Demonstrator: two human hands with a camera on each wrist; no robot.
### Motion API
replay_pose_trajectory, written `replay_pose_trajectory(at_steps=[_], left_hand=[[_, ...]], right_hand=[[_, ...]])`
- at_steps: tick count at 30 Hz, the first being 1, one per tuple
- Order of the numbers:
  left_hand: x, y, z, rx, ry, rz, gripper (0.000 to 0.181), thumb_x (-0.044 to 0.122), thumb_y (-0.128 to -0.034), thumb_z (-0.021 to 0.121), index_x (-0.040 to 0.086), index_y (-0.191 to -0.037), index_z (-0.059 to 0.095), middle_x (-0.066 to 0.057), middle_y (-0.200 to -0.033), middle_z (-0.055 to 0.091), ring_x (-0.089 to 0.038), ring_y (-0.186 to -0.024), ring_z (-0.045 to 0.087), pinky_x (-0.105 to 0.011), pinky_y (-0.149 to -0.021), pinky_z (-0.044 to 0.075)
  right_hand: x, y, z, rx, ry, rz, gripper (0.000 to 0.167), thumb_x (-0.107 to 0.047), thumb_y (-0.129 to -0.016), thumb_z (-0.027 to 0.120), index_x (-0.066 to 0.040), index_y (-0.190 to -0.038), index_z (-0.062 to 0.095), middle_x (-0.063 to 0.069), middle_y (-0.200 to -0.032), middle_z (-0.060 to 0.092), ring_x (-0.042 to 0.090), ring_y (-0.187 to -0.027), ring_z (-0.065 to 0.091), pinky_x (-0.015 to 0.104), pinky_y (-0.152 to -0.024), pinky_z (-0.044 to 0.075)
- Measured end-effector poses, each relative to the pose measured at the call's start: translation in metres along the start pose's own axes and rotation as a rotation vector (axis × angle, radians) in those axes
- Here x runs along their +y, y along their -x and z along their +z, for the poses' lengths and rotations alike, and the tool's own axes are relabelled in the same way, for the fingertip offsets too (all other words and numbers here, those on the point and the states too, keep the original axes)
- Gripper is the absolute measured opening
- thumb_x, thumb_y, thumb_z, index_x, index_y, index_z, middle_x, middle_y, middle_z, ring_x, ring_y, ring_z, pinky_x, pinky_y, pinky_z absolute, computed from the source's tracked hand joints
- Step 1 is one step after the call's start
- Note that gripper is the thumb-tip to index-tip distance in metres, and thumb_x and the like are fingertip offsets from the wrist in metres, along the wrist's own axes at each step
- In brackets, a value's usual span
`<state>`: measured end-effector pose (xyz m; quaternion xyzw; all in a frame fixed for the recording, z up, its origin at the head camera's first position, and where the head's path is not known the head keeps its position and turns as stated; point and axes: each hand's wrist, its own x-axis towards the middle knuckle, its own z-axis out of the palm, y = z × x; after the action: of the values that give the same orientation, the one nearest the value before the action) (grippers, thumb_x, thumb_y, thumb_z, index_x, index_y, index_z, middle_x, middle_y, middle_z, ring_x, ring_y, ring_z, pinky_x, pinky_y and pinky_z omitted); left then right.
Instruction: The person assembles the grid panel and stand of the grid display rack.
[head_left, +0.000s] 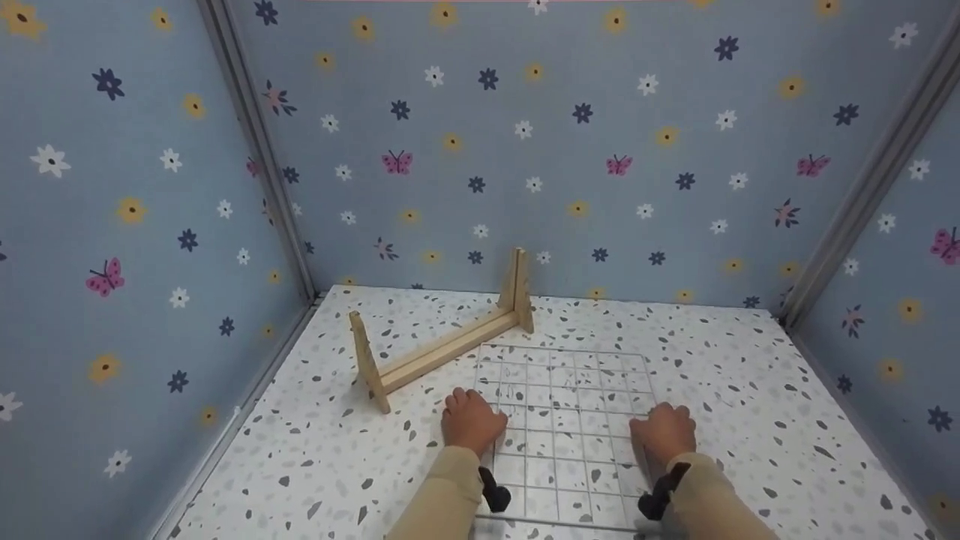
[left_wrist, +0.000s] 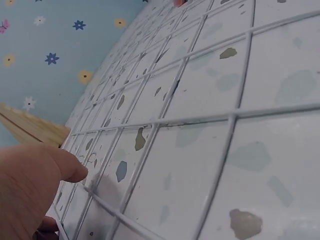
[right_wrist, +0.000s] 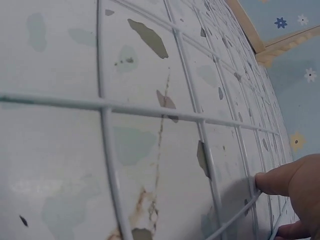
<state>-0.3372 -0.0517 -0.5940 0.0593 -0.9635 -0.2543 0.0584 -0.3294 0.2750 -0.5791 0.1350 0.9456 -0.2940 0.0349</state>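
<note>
Head view: left hand (head_left: 472,421) and right hand (head_left: 666,433) grip opposite side edges of wire grid (head_left: 555,433); wooden stand (head_left: 450,352) just off grid's far-left corner.

The left hand (head_left: 472,424) and right hand (head_left: 666,433) I watch remotely are bare, each with a long beige sleeve (head_left: 439,499), a plain cuff (head_left: 459,463) and a chunky black wrist piece (head_left: 495,493).

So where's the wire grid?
Head view: the wire grid is low, right of centre, between the left hand and right hand, with the wooden stand by its far left corner.
</note>
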Motion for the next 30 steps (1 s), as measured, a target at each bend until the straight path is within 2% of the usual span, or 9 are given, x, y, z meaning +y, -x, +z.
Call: replay_pose_trajectory(at_steps=[5, 11, 15, 21, 27, 30], left_hand=[[0.005, -0.005, 0.003, 0.061, 0.022, -0.069, 0.055, 0.033, -0.0859, 0.074, -0.008, -0.12, 0.06, -0.021, -0.111, 0.056, -0.037, -0.109, 0.053, -0.052, -0.098, 0.045], [0.019, -0.003, -0.009, 0.033, 0.118, -0.157, 0.042, 0.02, -0.0849, 0.073, -0.01, -0.112, 0.062, -0.023, -0.097, 0.059, -0.042, -0.097, 0.06, -0.054, -0.089, 0.051], [0.022, -0.001, -0.014, 0.002, 0.145, -0.195, 0.037, 0.018, -0.0814, 0.074, -0.007, -0.106, 0.063, -0.022, -0.091, 0.059, -0.041, -0.09, 0.061, -0.054, -0.084, 0.052], [0.018, -0.003, -0.012, -0.014, 0.147, -0.195, 0.031, 0.018, -0.0781, 0.076, -0.003, -0.099, 0.067, -0.02, -0.089, 0.06, -0.038, -0.084, 0.061, -0.053, -0.08, 0.053], [0.021, -0.005, -0.011, 0.003, 0.136, -0.142, 0.027, 0.015, -0.075, 0.076, -0.003, -0.093, 0.068, -0.021, -0.096, 0.056, -0.039, -0.092, 0.057, -0.053, -0.081, 0.05], [0.023, -0.005, -0.015, 0.005, 0.169, -0.12, 0.025, 0.013, -0.0749, 0.078, -0.003, -0.091, 0.067, -0.021, -0.096, 0.057, -0.038, -0.091, 0.059, -0.052, -0.08, 0.052]], right_hand=[[-0.004, 0.002, -0.001, -0.002, -0.068, 0.022, 0.036, -0.018, -0.082, 0.067, 0.009, -0.107, 0.064, 0.022, -0.098, 0.06, 0.037, -0.088, 0.06, 0.054, -0.082, 0.049], [-0.006, 0.003, -0.006, -0.03, -0.125, 0.087, 0.034, -0.012, -0.079, 0.067, 0.008, -0.106, 0.062, 0.02, -0.095, 0.063, 0.036, -0.086, 0.059, 0.051, -0.078, 0.048], [-0.006, 0.003, -0.006, -0.039, -0.132, 0.143, 0.036, -0.013, -0.079, 0.068, 0.008, -0.107, 0.061, 0.021, -0.094, 0.061, 0.037, -0.087, 0.056, 0.05, -0.078, 0.047], [-0.004, 0.004, -0.008, -0.05, -0.16, 0.153, 0.047, -0.017, -0.078, 0.073, 0.01, -0.113, 0.058, 0.022, -0.099, 0.059, 0.037, -0.092, 0.055, 0.051, -0.083, 0.046], [-0.003, 0.006, -0.016, -0.042, -0.153, 0.122, 0.046, -0.019, -0.075, 0.076, 0.01, -0.108, 0.061, 0.023, -0.099, 0.059, 0.038, -0.092, 0.053, 0.051, -0.082, 0.045], [-0.004, 0.007, -0.018, -0.037, -0.163, 0.105, 0.046, -0.019, -0.076, 0.075, 0.011, -0.108, 0.06, 0.024, -0.101, 0.06, 0.038, -0.093, 0.054, 0.05, -0.083, 0.046]])
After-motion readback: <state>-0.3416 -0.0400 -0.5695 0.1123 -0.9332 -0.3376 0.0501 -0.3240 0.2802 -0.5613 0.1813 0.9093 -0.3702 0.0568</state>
